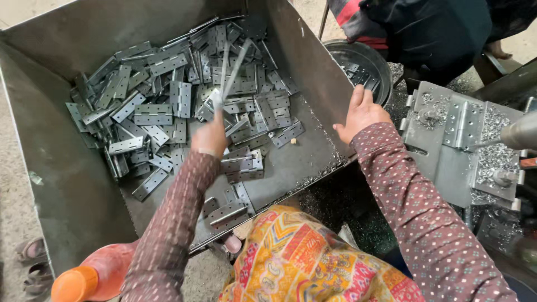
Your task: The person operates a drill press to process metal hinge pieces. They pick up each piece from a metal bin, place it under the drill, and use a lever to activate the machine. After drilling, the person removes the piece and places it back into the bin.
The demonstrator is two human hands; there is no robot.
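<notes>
1. My left hand (210, 137) is pinching a few hinge leaves (229, 70), lifting them over the pile of hinges (168, 106).
2. My right hand (362, 112) is resting spread and empty on the right wall of the metal bin (313, 61).
3. Step in hand, as I read it: picking stock out of the bin. The next move calls for keeping the pinched pieces from slipping while clearing the bin wall.
4. The jig plate (447, 140) at right is carrying one hinge amid swarf.
5. An orange-capped red bottle (95, 277) is lying bottom left; I'm seeing no label on it.
</notes>
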